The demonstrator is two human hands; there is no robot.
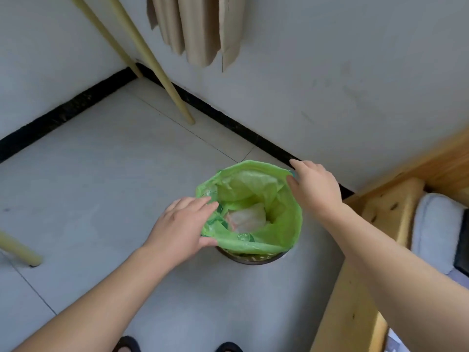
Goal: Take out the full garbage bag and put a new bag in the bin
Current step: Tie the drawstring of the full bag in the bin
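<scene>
A green garbage bag lines a small round bin on the floor near the wall, its edge folded over the rim. Crumpled white waste lies inside. My left hand holds the bag's left edge, thumb below and fingers over the top. My right hand pinches the bag's far right edge between thumb and fingers. Only a sliver of the bin's dark rim shows under the bag.
A wooden bed frame with a white mattress stands close on the right. Pale yellow poles lean in the corner, another lies at left. A beige curtain hangs on the wall. My dark slippers are at the bottom.
</scene>
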